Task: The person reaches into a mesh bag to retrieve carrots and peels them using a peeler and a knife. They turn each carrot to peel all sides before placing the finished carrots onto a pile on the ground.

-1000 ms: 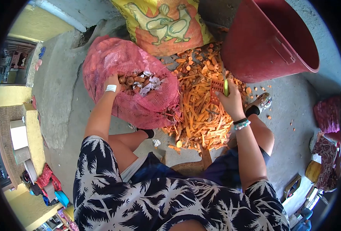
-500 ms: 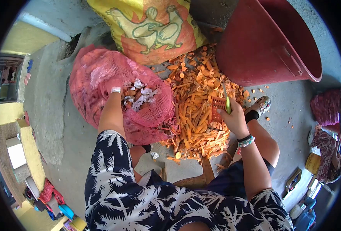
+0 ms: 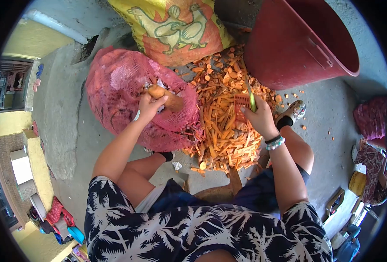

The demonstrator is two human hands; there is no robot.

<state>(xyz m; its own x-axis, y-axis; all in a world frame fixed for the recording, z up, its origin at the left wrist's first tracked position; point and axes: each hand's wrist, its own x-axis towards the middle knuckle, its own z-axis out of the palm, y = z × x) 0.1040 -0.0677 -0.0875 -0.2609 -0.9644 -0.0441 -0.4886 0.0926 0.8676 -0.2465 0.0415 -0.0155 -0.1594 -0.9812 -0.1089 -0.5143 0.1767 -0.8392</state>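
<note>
My left hand (image 3: 148,107) grips a thick, brownish-orange carrot (image 3: 175,102) over the mouth of a pink mesh sack (image 3: 114,83). More carrots and crumpled white paper show inside the sack. A knife (image 3: 252,103) with a green handle is closed in my right hand (image 3: 261,117), its blade pointing away from me. Just left of that hand is a red, perforated plastic piece (image 3: 241,101), overlapping the heap. Below it spreads a large pile of orange carrot peelings and cut pieces (image 3: 219,131).
A tall dark-red tub (image 3: 285,56) stands tilted in view at the back right. Behind the pile is a yellow and orange sack (image 3: 171,30) printed with chickens. A wooden board (image 3: 215,193) lies between my legs. Another person (image 3: 372,174) is at the far right.
My left hand has come up out of the mesh sack and now has a carrot in it. The right hand keeps the knife, nearly in place.
</note>
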